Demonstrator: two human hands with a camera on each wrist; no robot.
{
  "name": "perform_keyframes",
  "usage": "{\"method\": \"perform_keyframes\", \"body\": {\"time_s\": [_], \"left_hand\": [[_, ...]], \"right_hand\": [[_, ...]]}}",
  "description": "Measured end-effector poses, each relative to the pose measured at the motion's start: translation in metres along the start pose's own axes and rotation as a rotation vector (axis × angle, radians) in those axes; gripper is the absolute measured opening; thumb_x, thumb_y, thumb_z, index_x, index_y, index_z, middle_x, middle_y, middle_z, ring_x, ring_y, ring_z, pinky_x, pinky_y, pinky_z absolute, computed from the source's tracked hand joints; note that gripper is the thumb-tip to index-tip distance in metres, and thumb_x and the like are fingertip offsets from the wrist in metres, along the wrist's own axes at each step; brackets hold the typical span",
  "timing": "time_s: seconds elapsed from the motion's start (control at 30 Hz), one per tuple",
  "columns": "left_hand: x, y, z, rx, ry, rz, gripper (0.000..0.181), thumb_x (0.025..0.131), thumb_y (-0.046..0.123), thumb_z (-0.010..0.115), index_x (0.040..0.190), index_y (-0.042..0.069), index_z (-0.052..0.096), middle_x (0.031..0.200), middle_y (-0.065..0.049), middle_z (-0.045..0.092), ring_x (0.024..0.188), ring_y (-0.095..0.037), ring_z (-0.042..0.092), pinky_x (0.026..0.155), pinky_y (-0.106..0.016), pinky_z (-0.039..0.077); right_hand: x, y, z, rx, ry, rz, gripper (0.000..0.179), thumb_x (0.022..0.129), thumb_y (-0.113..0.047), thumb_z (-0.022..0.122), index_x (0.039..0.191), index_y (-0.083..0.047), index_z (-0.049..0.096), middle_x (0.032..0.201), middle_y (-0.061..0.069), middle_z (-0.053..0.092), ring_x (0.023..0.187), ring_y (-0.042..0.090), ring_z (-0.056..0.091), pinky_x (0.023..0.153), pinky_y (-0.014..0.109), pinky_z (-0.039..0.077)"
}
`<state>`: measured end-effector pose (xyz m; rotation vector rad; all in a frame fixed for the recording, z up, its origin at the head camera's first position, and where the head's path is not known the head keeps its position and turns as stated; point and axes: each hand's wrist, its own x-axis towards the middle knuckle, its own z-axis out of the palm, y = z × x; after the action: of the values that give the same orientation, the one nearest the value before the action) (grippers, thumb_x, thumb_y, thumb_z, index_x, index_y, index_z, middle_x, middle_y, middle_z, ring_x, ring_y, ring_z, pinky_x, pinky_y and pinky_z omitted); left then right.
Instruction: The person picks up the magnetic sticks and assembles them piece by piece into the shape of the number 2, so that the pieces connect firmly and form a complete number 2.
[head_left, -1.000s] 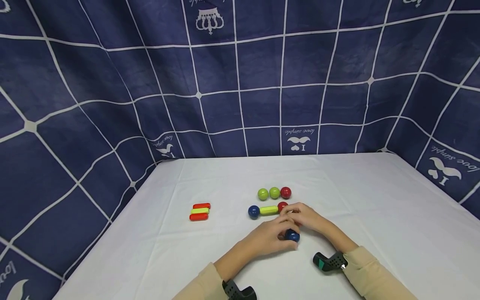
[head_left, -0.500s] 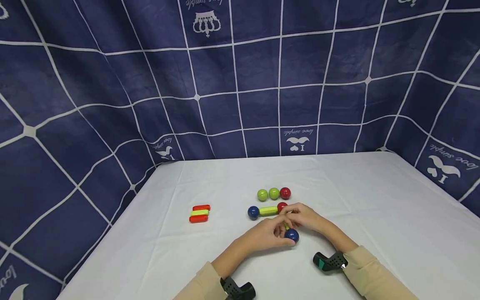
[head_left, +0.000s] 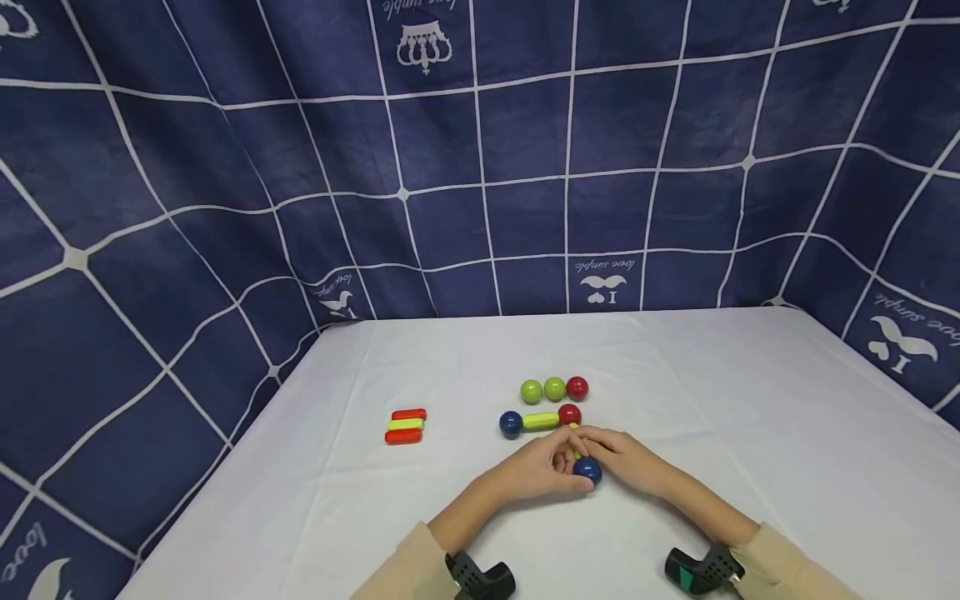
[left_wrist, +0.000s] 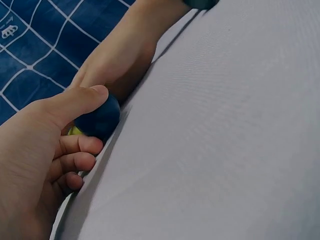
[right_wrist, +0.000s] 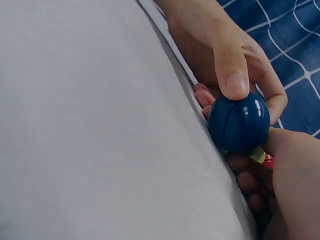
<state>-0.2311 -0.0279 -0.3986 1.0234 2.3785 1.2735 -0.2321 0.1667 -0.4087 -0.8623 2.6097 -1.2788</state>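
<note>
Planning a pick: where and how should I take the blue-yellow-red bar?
Probably by the yellow stick, pinched across from above: it is narrower than the blue ball and red ball at its ends and lies left to right. The left hand and right hand crowd the red ball's near side.

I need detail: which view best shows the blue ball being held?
The right wrist view: the blue ball looks large and mostly uncovered. The left wrist view shows it darker, partly covered; the head view, small.
</note>
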Motion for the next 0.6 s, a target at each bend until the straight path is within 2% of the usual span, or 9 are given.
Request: {"method": "perform_keyframes", "body": {"time_s": [0.1,0.2,0.33,0.43,0.6], "left_hand": [[0.0003,-0.0004,-0.0011,-0.015,-0.018,0.007,0.033,0.079,0.024,0.070,0.103,0.016,0.049,0.073,0.008,0.049,0.060,0.000,0.043,0.054,-0.015,0.037],[0.0008,-0.0014,-0.0017,-0.038,-0.041,0.015,0.033,0.079,0.022,0.070,0.104,0.015,0.048,0.074,0.008,0.049,0.061,0.001,0.042,0.055,-0.014,0.037],[0.0009,-0.0032,-0.0031,-0.067,-0.061,0.015,0.033,0.079,0.020,0.070,0.104,0.014,0.048,0.074,0.008,0.049,0.062,0.001,0.042,0.056,-0.014,0.037],[0.0011,-0.0039,-0.0049,-0.090,-0.069,0.013,0.033,0.079,0.019,0.070,0.103,0.013,0.049,0.074,0.007,0.049,0.063,0.000,0.043,0.057,-0.015,0.037],[0.0020,-0.0043,-0.0075,-0.122,-0.075,-0.010,0.032,0.077,0.016,0.072,0.097,0.010,0.049,0.074,0.008,0.050,0.064,0.000,0.046,0.058,-0.014,0.040]], "right_hand": [[-0.0077,-0.0016,0.0002,0.026,-0.011,0.030,0.036,0.098,-0.031,0.036,0.128,-0.017,0.050,0.129,0.008,0.053,0.121,0.025,0.046,0.096,0.036,0.041],[-0.0119,-0.0020,-0.0022,0.042,-0.039,0.031,0.035,0.098,-0.030,0.037,0.129,-0.019,0.048,0.131,0.008,0.051,0.121,0.017,0.045,0.094,0.028,0.041],[-0.0128,-0.0008,-0.0051,0.081,-0.079,-0.011,0.033,0.097,-0.024,0.041,0.128,-0.016,0.047,0.109,0.009,0.057,0.097,0.003,0.050,0.079,0.018,0.042],[-0.0127,0.0006,-0.0059,0.101,-0.097,-0.046,0.036,0.093,-0.020,0.049,0.128,-0.012,0.046,0.092,0.005,0.052,0.080,0.004,0.047,0.068,0.021,0.041],[-0.0119,0.0028,-0.0049,0.102,-0.098,-0.084,0.042,0.087,-0.019,0.058,0.127,-0.012,0.046,0.086,0.001,0.049,0.077,0.006,0.045,0.065,0.022,0.040]]}}
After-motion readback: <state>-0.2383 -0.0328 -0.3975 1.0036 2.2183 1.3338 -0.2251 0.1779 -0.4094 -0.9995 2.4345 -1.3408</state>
